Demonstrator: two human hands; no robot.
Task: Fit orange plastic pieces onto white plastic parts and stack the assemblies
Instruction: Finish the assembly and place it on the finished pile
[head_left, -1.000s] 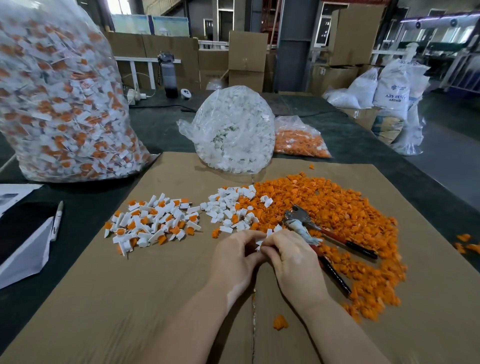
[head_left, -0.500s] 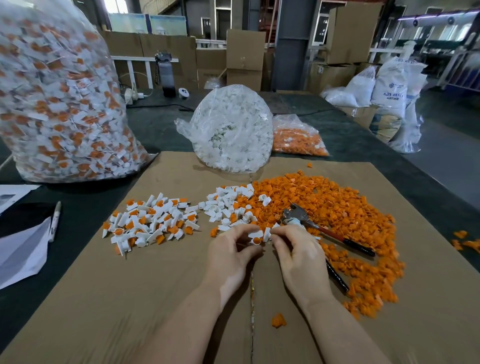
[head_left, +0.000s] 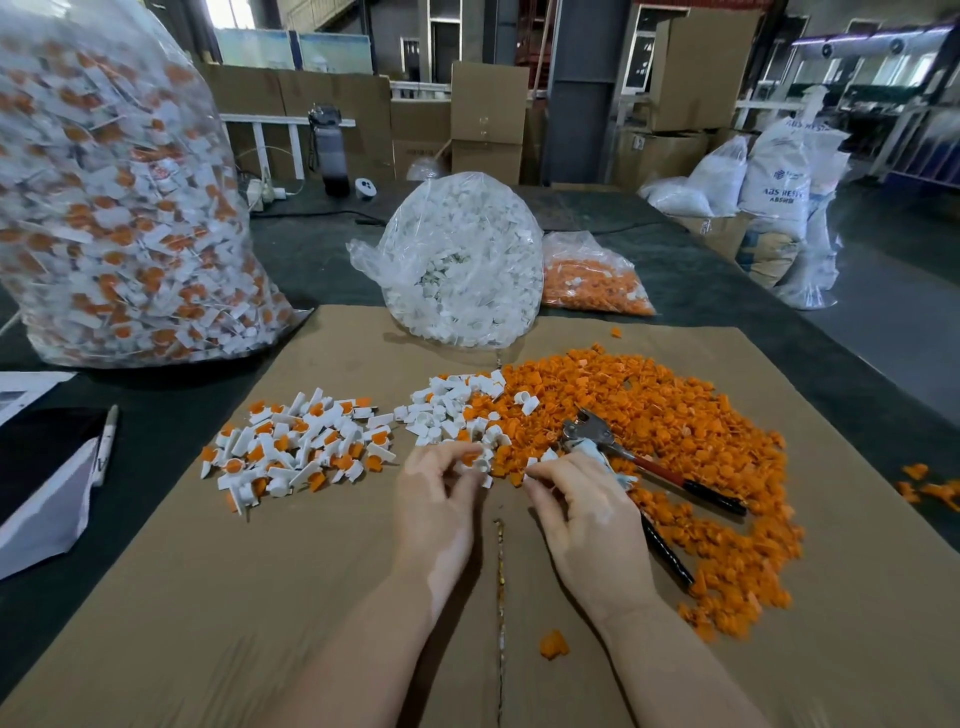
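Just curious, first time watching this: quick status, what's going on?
Left hand pinches a white part with orange piece. Right hand pinches a white part. Pliers lie beside the right hand on the orange pile.

Soft, even daylight fills the workshop, brightest at a blown-out window (head_left: 228, 13) at top left, with only faint shadows on the cardboard sheet (head_left: 311, 597). The wide-angle lens bends and stretches the edges, swelling the big clear bag (head_left: 114, 208) at left, whose plastic shows pale glare. The far right background looks smeared and soft, while the centre is sharper.
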